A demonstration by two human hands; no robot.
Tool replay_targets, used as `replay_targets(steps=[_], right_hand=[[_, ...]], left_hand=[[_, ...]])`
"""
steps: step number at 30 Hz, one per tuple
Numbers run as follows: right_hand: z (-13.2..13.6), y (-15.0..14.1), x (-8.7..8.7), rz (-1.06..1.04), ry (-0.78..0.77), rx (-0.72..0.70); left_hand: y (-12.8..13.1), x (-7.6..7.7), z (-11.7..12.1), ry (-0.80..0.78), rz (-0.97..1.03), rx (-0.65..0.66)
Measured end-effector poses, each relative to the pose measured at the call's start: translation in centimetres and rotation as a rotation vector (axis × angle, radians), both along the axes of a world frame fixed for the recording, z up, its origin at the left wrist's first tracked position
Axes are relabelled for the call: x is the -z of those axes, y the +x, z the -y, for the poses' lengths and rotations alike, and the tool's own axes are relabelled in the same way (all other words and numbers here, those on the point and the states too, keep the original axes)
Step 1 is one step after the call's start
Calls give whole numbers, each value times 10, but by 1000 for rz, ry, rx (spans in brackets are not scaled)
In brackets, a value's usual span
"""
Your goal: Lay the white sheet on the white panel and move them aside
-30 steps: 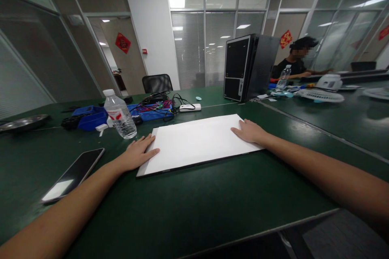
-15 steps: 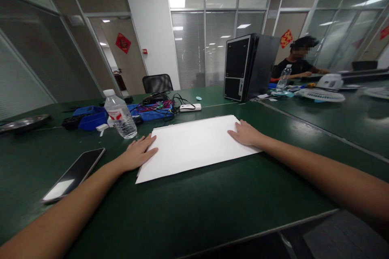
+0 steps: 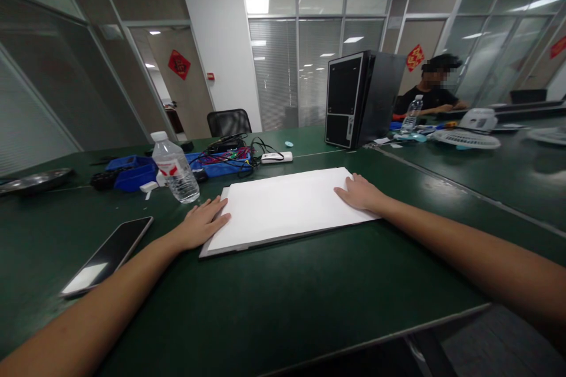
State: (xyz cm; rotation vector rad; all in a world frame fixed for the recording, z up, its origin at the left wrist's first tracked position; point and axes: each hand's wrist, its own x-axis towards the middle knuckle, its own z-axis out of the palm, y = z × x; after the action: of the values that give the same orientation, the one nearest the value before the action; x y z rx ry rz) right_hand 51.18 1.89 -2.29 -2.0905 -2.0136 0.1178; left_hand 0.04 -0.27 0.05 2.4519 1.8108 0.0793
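Observation:
A white sheet of paper (image 3: 283, 206) lies on the green table, on top of a thin grey flat object (image 3: 230, 250) whose edge shows along the front and left. What that object is I cannot make out. My left hand (image 3: 204, 224) rests flat at the left edge, fingers spread, with the thumb reaching to the paper. At the right edge my right hand (image 3: 360, 193) lies on the paper with its fingers stretched out; part of its far side is hidden. Neither hand is wrapped around anything.
Left of the paper are a water bottle (image 3: 175, 168) and a phone (image 3: 108, 256). Behind stand blue trays (image 3: 132, 174) with cables, a white power strip (image 3: 276, 157) and a black computer tower (image 3: 365, 100). A person (image 3: 428, 94) sits at the far right.
The paper's front edge has moved back and its near left corner inward, so the grey edge beneath now shows. My hands have stayed almost in place, the right one shifting slightly.

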Motion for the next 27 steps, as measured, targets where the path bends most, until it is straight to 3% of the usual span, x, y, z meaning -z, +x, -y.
replay_targets(steps=[6, 18, 27], right_hand=[[3, -4, -2, -14, 3, -15], [12, -11, -11, -47, 28, -221], [23, -21, -22, -62, -17, -193]], left_hand=[[-1, 0, -1, -6, 2, 2], [-2, 3, -1, -31, 2, -2], [-1, -1, -2, -13, 55, -15]])
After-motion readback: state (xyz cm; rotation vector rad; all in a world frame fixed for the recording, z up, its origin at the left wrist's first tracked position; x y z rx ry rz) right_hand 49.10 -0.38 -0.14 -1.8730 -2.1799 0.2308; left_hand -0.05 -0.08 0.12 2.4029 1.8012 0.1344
